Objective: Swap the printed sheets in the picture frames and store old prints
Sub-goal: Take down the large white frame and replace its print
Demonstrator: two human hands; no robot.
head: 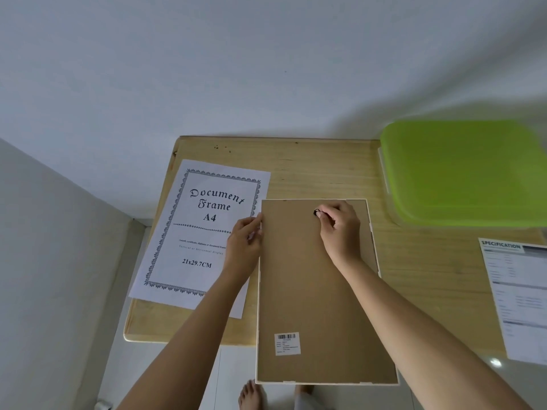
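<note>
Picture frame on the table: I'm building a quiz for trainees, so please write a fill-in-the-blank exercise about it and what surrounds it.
1. The picture frame lies face ____ on the table.
2. The right hand pinches a small ____ clip on the frame's backing.
3. The left hand grips the frame's ____ edge.
4. The box lid at the far right is ____.

Missing words: down; black; left; green.
</note>
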